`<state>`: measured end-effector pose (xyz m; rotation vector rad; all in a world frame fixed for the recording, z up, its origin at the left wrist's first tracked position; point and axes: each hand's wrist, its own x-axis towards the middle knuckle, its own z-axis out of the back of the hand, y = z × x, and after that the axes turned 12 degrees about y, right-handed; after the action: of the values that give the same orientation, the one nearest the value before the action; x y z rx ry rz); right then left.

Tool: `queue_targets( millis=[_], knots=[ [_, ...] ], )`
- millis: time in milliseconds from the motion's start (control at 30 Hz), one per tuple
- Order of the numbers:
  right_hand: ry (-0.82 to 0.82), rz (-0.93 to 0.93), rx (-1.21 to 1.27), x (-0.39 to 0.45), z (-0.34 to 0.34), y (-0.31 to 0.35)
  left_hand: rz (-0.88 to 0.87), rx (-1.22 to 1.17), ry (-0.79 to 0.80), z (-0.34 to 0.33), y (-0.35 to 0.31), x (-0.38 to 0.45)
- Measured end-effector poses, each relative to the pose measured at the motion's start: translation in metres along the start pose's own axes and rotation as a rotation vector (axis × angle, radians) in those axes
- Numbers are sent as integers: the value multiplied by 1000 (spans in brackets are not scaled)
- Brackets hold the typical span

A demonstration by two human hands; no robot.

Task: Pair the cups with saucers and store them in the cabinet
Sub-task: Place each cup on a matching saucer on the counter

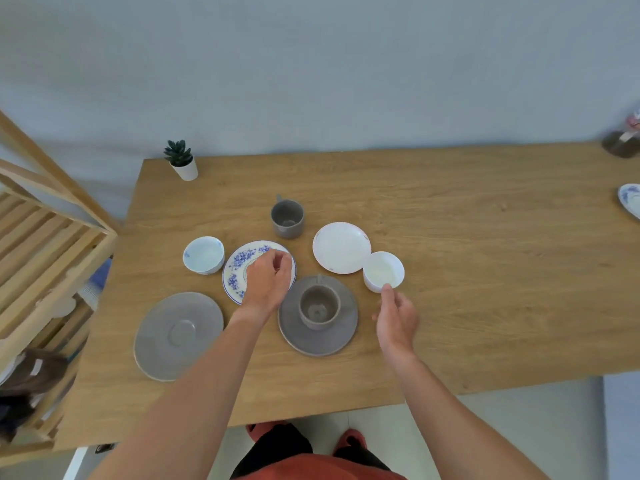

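A grey cup [318, 306] stands on a grey saucer [304, 337] near the table's front. Left of it lies a bare grey saucer [178, 336]. A second grey cup [287, 218] stands alone farther back. My left hand [268, 280] hovers over the blue-flowered saucer [239, 266], fingers curled, holding nothing. A blue-patterned white cup [203, 255] sits left of that saucer. My right hand [396, 315] touches the near rim of the plain white cup [383, 271] with a fingertip. The white saucer [341, 247] lies just behind this cup.
A wooden slatted cabinet [45, 258] stands at the left with dishes on its shelves. A small potted plant [181, 161] sits at the table's back left corner. At the far right edge are a blue-patterned dish [631, 199] and a dark jar [621, 142].
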<state>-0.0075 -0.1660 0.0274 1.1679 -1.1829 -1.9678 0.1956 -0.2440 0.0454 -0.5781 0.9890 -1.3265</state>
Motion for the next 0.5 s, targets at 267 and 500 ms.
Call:
queue_targets(
  millis=[267, 500],
  knots=[
    [-133, 66, 72, 29, -14, 42, -19, 140, 216, -1, -10, 44],
    [78, 84, -3, 43, -30, 45, 23, 352, 310, -20, -11, 64]
  ],
)
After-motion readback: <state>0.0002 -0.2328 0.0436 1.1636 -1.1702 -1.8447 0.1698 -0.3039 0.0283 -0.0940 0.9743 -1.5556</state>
